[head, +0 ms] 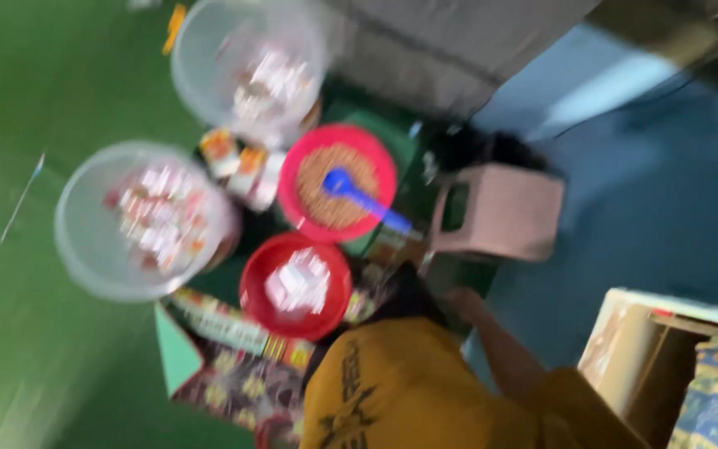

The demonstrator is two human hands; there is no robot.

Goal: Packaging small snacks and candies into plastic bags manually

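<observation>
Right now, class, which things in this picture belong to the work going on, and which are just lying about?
In the work: red bowl of grain, blue scoop, red bowl of packets, two clear tubs.

Lying about: pink stool, cardboard box, patterned mat.

Pretty heavy motion blur is smeared across the whole frame, so nothing is rendered sharp and fine detail is lost. The scene is lit dimly and evenly, with a bluish cast at right. Slight glare is seen on the clear tubs (139,218).
</observation>
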